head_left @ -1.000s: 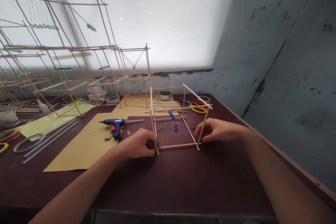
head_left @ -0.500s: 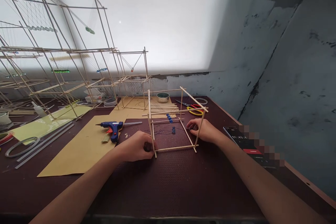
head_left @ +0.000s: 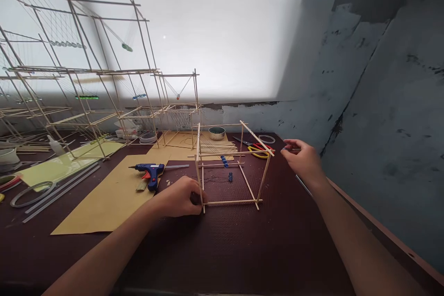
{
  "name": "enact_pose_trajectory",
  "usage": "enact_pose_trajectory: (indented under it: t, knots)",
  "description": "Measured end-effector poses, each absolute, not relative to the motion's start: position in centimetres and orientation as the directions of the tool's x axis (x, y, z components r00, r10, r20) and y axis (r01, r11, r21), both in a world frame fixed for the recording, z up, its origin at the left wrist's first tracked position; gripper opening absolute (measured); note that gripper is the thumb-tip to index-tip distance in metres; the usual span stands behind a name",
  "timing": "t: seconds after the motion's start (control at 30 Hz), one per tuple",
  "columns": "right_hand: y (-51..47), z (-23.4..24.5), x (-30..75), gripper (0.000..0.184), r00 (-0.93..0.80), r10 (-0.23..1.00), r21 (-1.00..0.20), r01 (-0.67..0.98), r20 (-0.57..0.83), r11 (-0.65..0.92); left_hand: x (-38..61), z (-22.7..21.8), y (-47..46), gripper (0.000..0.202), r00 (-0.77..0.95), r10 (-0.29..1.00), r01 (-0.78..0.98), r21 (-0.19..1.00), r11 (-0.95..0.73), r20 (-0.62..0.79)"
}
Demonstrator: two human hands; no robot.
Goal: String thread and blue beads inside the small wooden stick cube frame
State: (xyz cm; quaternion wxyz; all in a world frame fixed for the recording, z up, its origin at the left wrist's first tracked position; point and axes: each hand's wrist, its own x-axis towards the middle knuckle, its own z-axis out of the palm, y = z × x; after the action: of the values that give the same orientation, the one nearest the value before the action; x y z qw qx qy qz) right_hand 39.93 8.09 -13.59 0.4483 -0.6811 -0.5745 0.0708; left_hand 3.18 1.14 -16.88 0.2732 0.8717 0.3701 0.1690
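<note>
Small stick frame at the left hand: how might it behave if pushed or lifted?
The stick frame probably feels light for its size, being thin rods around open space. Its slim crossed corners look fragile under rough squeezing. Pushed, it would likely slide rather than roll, given its boxy shape.

Some fingertips of the bare left hand (head_left: 182,196) are hidden by a corner post of the box-shaped pale wooden-stick frame (head_left: 232,153). Whatever the bare right hand (head_left: 305,159) pinches is too small to tell. Its forearm (head_left: 347,222) hides most of a slim flat object (head_left: 304,186) — the left edge crops the tall wooden-stick lattice (head_left: 128,72).
</note>
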Motion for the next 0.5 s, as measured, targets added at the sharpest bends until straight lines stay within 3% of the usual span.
enact_pose_trajectory:
  t: [0.27, 0.4, 0.5]
  knots:
    - [7.5, -12.9, 39.8, 0.031, 0.391, 0.813, -0.819, 0.547, 0.432, 0.173, 3.3, -16.8, 1.2, 0.02, 0.678, 0.726, 0.553, 0.573, -0.605, 0.112]
    - [7.1, -12.5, 39.1, 0.027, 0.439, 0.812, -0.892, 0.402, 0.385, 0.206, 2.9, -16.4, 1.1, 0.017, 0.668, 0.741, 0.556, 0.612, -0.561, 0.072]
    - [6.8, -11.8, 38.6, 0.025, 0.46, 0.786, -0.908, 0.275, 0.413, 0.317, 1.9, -15.3, 1.1, 0.025, 0.681, 0.732, 0.542, 0.683, -0.489, -0.015]
